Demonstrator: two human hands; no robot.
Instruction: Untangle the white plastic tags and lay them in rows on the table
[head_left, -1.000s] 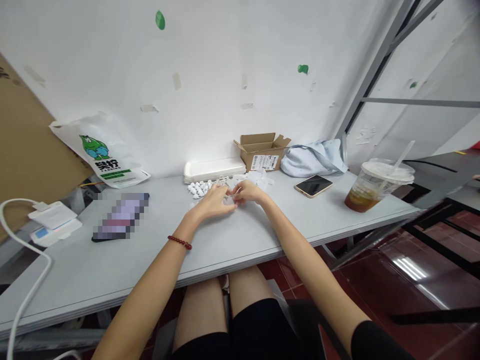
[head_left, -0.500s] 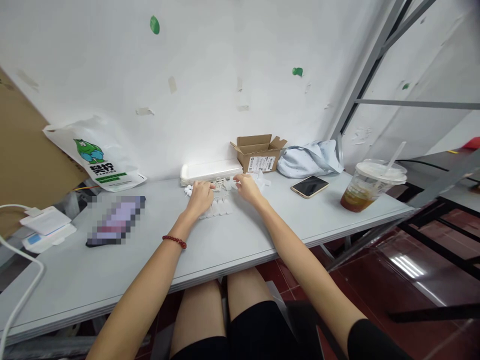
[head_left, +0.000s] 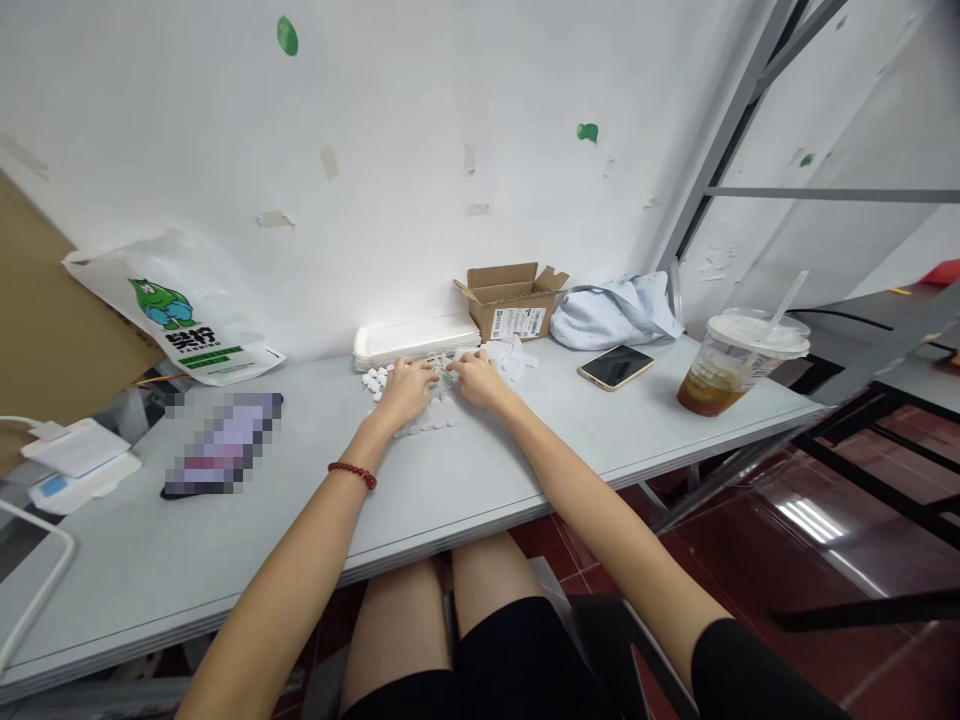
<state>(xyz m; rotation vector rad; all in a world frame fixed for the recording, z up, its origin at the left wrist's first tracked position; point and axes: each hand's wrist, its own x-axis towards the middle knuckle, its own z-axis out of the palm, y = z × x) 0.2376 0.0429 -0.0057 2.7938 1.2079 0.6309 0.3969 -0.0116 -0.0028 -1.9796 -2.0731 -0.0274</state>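
**Left hand [head_left: 409,390] and right hand [head_left: 480,382] close together over thin whitish pieces [head_left: 439,364] toward the far edge of the bench [head_left: 480,490]**

The person's fingers curl inward, with a narrow gap between the two hands. Whether either one grips a piece cannot be told, since the parts are tiny and partly covered. The whitish pieces lie in that gap, midway along the far edge; a row of translucent pieces [head_left: 435,414] lies just nearer the front edge. White lumps [head_left: 375,380] sit beside the left hand, and crumpled clear plastic [head_left: 516,360] lies just beyond the right.

Along the far edge stand flat white trays [head_left: 412,340], an open cardboard box [head_left: 511,308] and a pale blue cloth bundle [head_left: 616,312]. A phone [head_left: 616,367] lies toward the right end, with a lidded drink cup [head_left: 709,380] near the right front corner. At the far left corner leans a printed white bag [head_left: 225,340]; a pixelated flat item [head_left: 225,445] and a white charger [head_left: 79,465] lie toward the left end.
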